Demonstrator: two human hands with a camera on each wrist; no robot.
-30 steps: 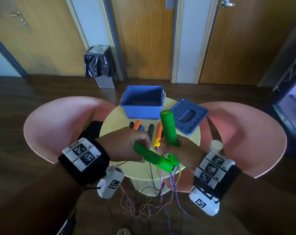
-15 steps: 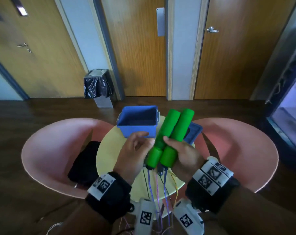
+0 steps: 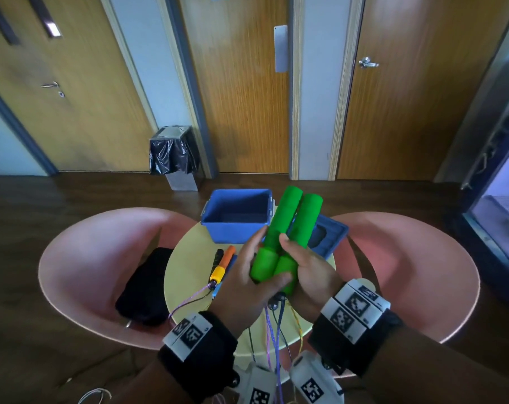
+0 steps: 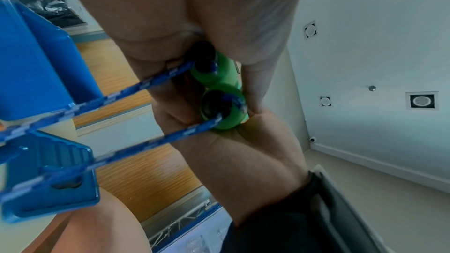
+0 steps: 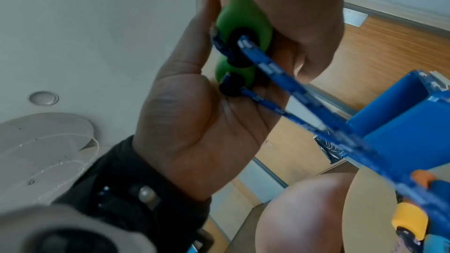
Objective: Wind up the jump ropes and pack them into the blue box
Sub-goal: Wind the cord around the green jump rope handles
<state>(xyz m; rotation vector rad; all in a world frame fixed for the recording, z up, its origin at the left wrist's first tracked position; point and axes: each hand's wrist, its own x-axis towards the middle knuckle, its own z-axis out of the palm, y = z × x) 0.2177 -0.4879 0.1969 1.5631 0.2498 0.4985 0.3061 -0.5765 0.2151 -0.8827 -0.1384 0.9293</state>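
Two green jump-rope handles (image 3: pixel 291 225) stand side by side, tilted up and away over the round table. My left hand (image 3: pixel 247 269) grips their lower ends, thumb wrapped across the front. My right hand (image 3: pixel 307 265) holds them from the right, thumb on the shaft. The blue-and-white rope (image 4: pixel 121 99) runs from both handle ends (image 5: pixel 238 49) and hangs below my wrists (image 3: pixel 269 339). The open blue box (image 3: pixel 235 217) sits at the table's far side, its lid (image 3: pixel 330 237) to the right. An orange-and-yellow handle (image 3: pixel 222 265) and a black handle (image 3: pixel 217 258) lie on the table.
The yellow round table (image 3: pixel 189 272) stands between two pink chairs (image 3: pixel 87 258) (image 3: pixel 422 272). A black bag (image 3: pixel 145 287) lies on the left chair. Other ropes trail off the table's near edge. A bin with a black liner (image 3: pixel 174 153) stands by the wooden doors.
The two green handles, held apart and crossed a second ago, are now together and parallel. My left thumb has wrapped across their lower ends. My view has tilted upward.
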